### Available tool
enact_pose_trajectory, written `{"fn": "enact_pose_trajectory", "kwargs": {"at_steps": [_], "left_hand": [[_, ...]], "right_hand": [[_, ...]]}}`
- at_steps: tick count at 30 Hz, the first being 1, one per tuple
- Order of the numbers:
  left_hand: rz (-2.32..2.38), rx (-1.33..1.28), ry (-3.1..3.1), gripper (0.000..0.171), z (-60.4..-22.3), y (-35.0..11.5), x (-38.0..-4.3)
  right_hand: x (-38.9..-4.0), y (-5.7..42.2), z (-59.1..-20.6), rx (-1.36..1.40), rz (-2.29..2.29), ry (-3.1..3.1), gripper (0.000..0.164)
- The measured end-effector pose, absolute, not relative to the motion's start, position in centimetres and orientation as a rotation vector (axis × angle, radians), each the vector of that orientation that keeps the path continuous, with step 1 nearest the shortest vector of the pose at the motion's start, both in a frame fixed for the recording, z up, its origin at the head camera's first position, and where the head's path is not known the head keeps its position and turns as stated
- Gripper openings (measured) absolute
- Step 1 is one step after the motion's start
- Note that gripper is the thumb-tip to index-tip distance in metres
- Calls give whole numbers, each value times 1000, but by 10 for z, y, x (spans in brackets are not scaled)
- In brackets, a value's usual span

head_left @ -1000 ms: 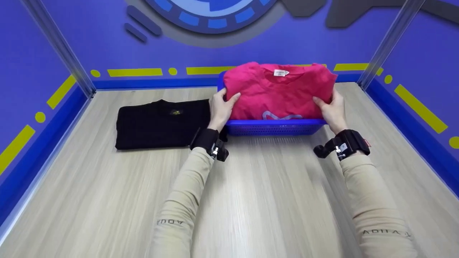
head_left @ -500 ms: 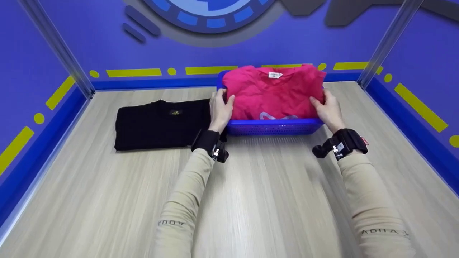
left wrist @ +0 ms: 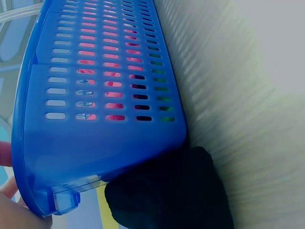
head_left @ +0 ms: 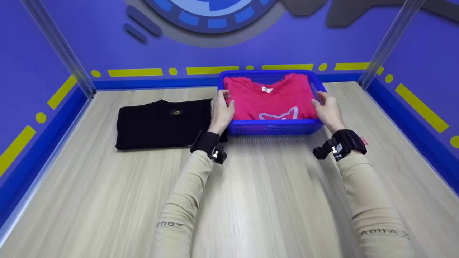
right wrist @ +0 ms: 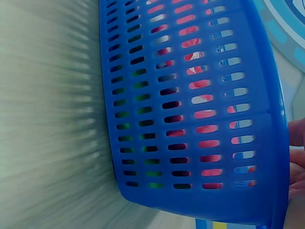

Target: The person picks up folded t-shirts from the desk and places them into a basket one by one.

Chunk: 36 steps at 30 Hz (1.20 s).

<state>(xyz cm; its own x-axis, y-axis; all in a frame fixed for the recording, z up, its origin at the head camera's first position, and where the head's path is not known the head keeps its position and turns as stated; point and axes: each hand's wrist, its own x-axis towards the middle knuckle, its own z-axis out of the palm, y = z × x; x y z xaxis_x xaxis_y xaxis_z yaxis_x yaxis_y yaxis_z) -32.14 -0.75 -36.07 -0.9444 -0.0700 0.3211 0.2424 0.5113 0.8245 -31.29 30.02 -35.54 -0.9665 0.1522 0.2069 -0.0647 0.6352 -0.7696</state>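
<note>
A folded pink T-shirt [head_left: 270, 102] with a pale printed outline and a white neck label lies inside a blue perforated plastic basket [head_left: 276, 127]. My left hand [head_left: 222, 111] is over the basket's left rim, its thumb and fingers apart beside the shirt's left edge. At the opposite rim, my right hand [head_left: 329, 111] has its thumb and fingers spread beside the shirt's right edge. Both wrist views show the basket's slotted front wall, with pink cloth behind the holes. The left fingers [left wrist: 5, 153] and right fingers [right wrist: 296, 133] show only partly beyond the rim.
A folded black T-shirt [head_left: 161, 127] lies on the wooden table [head_left: 265, 200] left of the basket, its right part behind my left hand. Dark and green patches show through the basket's lower slots. Blue walls [head_left: 107, 50] enclose the back and sides.
The pink T-shirt has sunk lower into the basket, uncovering its back and right rims. My right hand has shifted slightly left, and both hands have loosened from the shirt's sides.
</note>
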Motion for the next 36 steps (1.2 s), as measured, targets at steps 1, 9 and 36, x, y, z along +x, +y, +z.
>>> {"fn": "enact_pose_trajectory", "kwargs": {"at_steps": [1, 9, 36], "left_hand": [[-1409, -164, -2434, 28, -361, -8, -321], [-1353, -360, -2345, 16, -369, -14, -310], [-659, -890, -2317, 12, -390, -60, -232]], "right_hand": [[-313, 300, -357, -71, 1271, -2564, 43], [-309, 296, -365, 11, 1278, -2373, 27], [-226, 226, -373, 567, 1186, -2132, 10]]}}
